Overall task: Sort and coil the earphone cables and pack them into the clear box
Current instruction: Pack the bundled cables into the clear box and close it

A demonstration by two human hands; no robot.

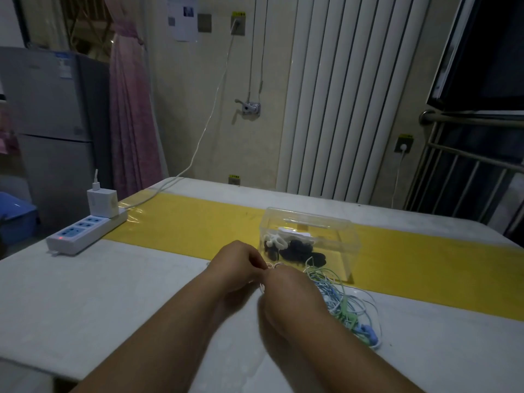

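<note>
A clear box (343, 234) stands on the yellow strip of the table, holding coiled black and white earphone cables (295, 248). In front of it, my left hand (238, 265) and my right hand (292, 296) meet, fingers curled, both pinching a thin white earphone cable (272, 266) that shows between them. A loose tangle of blue and green earphone cables (344, 302) lies on the table just right of my right hand, running from the box's front down to the blue and green plugs (365, 331).
A white power strip (85, 232) with a charger block (102, 202) plugged in lies at the table's left edge, its white cord (195, 154) running up to the wall. The grey table (113, 293) has a yellow band (192, 222) across it.
</note>
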